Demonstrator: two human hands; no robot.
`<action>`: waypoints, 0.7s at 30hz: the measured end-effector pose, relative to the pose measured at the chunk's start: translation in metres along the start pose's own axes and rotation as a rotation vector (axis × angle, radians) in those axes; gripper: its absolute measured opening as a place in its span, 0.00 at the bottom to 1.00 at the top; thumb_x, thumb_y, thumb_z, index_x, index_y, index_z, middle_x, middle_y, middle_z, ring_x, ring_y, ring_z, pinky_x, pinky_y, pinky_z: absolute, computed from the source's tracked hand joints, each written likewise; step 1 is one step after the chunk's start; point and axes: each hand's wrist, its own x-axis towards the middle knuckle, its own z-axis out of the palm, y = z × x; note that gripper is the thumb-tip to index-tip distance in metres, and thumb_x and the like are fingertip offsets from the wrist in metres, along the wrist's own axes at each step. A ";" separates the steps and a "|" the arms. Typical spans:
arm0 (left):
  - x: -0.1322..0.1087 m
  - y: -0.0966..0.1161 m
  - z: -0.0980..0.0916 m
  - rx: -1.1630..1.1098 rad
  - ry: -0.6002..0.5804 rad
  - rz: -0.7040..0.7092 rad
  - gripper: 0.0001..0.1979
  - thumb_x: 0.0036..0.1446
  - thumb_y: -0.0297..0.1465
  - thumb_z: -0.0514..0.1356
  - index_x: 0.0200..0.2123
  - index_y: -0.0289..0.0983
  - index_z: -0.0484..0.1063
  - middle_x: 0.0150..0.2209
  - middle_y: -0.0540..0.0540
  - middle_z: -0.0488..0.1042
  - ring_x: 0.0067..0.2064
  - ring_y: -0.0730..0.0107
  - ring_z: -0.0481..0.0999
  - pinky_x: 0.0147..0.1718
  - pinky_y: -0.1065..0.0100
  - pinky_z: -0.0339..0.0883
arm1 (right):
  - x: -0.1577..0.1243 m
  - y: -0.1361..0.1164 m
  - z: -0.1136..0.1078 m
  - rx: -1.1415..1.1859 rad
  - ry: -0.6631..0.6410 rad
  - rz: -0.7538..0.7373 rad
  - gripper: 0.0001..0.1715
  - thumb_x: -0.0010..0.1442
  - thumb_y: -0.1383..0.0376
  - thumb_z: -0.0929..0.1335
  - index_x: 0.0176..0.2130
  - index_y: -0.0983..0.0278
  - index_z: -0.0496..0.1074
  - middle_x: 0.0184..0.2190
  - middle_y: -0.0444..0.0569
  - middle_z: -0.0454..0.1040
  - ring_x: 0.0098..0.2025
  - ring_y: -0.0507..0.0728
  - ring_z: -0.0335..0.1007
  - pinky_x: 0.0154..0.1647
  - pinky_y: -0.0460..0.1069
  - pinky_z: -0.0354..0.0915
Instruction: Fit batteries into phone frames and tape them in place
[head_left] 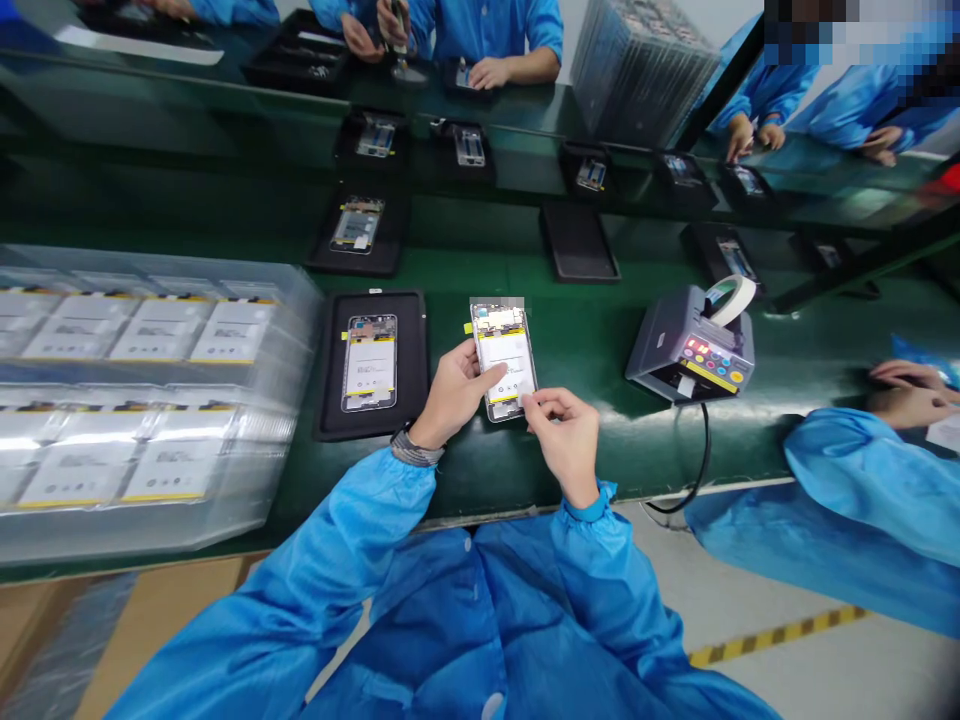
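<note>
In my left hand (454, 392) is an open phone body (504, 350), with a white battery and yellow strips showing and a small yellow-green tab at its upper left. My left thumb lies across the battery face. My right hand (564, 428) pinches at the phone's lower right corner, thumb and forefinger together; anything small between them cannot be made out. Left of my hands, a second open phone (370, 362) with a battery lies in a black tray (330, 410) on the green bench.
A clear plastic tray (277, 400) of several batteries stands at the left. To the right sits a tape dispenser (694, 345) with a cable. Black trays, one holding a phone (358, 225), another bare (580, 243), lie beyond. Co-workers in blue sit across and at the right.
</note>
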 end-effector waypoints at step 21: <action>0.002 -0.004 -0.001 -0.012 -0.011 -0.037 0.30 0.47 0.41 0.76 0.50 0.32 0.76 0.51 0.36 0.81 0.52 0.48 0.81 0.53 0.52 0.76 | 0.012 0.012 -0.017 -0.301 -0.035 -0.102 0.20 0.56 0.51 0.76 0.40 0.62 0.74 0.22 0.39 0.69 0.25 0.52 0.64 0.30 0.47 0.62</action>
